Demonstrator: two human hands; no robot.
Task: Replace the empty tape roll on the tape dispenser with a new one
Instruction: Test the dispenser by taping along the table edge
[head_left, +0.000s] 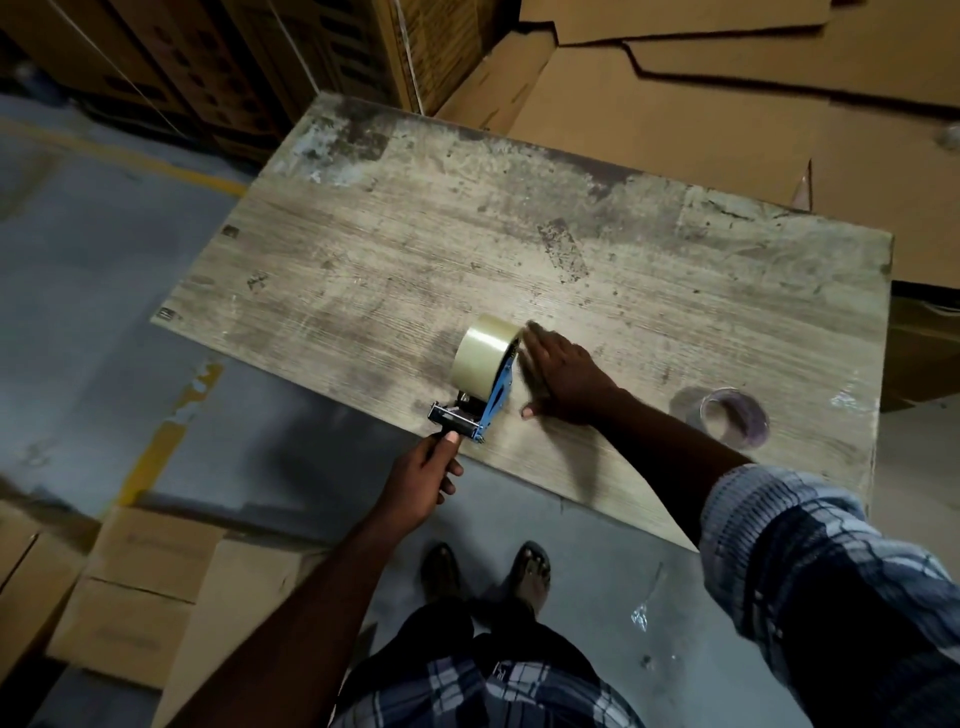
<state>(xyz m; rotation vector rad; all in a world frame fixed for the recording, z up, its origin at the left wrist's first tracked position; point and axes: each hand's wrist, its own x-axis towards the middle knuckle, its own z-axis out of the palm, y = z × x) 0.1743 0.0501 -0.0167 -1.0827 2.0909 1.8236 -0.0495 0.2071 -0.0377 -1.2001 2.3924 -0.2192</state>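
A blue tape dispenser (491, 405) lies at the near edge of the worn wooden table (519, 249), with a full clear tape roll (483, 351) sitting on it. My left hand (423, 480) grips the dispenser's handle from below the table edge. My right hand (563, 376) rests flat, fingers spread, on the table right beside the roll and the dispenser's blue side plate; its fingertips are blurred. An empty tape core (732, 418) lies on the table to the right, by my right forearm.
Flattened cardboard sheets (727, 104) lean behind the table at the back right. Stacked cartons (145, 587) stand on the floor at the lower left. A yellow floor line (156, 457) runs along the left. My feet (488, 571) stand close to the table's near edge.
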